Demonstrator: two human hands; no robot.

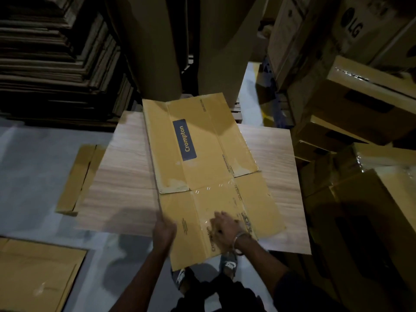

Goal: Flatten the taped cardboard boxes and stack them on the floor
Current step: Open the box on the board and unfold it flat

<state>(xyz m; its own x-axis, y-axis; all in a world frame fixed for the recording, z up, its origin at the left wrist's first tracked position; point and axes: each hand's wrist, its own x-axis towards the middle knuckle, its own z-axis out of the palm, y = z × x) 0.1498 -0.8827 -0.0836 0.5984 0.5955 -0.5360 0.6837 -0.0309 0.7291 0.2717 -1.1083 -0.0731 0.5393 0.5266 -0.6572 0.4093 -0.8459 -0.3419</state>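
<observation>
A flattened yellow-brown cardboard box (209,158) with a blue Crompton label lies on a pale wood-grain sheet (121,176) on the floor. My right hand (225,226) rests on the box's near panel, fingers spread flat. At the box's near left edge my left hand (164,228) shows blurred, and whether it grips the edge cannot be told. Clear tape glints along the box's seams.
A tall stack of flattened cardboard (56,57) rises at the back left. Unflattened boxes (360,176) crowd the right side, LG cartons (360,28) above them. More flat cardboard (38,273) lies near left, a strip (78,176) beside the sheet. My feet (227,262) stand at the box's near edge.
</observation>
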